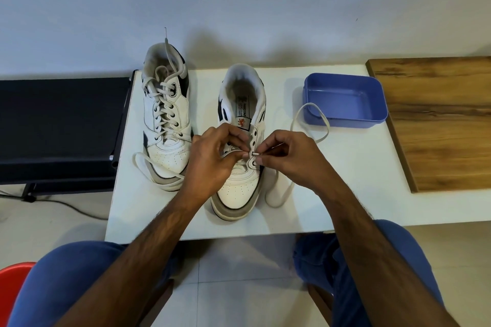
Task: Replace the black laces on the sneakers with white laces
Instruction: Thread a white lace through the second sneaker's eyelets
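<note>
Both hands, left point(212, 159) and right point(288, 152), pinch the white lace point(310, 125) at the sneaker point(240, 141).

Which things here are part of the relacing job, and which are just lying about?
In the job: right sneaker, white lace, left sneaker, left hand, right hand.
Lying about: blue tub, wooden board, black stand.

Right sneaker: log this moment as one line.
step: threading lower eyelet | right sneaker: barely laced | left hand: pinches eyelet flap | right hand: pinches white lace tip
</note>
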### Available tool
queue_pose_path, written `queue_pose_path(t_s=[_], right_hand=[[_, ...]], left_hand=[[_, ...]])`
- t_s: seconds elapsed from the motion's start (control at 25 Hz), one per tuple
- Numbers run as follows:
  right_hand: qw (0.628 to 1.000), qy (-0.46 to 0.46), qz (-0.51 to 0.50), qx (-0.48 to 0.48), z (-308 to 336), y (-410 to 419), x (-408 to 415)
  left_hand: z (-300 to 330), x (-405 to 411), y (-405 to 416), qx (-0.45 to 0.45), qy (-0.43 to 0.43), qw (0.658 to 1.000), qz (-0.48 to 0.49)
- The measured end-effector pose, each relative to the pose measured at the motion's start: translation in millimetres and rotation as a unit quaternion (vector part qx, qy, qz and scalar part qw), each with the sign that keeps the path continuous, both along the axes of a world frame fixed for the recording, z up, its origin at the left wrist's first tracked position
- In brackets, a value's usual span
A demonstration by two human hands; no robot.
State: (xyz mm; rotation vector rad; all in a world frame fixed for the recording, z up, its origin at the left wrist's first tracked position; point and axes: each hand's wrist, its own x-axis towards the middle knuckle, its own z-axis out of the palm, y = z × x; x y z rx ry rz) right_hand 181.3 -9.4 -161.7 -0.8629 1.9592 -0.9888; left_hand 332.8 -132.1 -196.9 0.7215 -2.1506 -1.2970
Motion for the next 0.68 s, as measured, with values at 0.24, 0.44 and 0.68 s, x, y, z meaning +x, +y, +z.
queue_pose_path(t_s=[0.24, 0.44, 0.68], right_hand=[[0.999, 0.019, -0.008, -0.038, 0, -2, 6], [0.996, -0.051, -0.034, -0.071, 1, 3, -6], [0.839, -0.377, -0.187, -0.345, 18, 10, -23]], left_hand=[[1, 10, -4, -0.146, -0.062, 0.986, -0.045], [8, 10, -16, -0.253, -0.138, 0.957, -0.042], [14, 10, -17, -0.227, -0.148, 0.961, -0.05]])
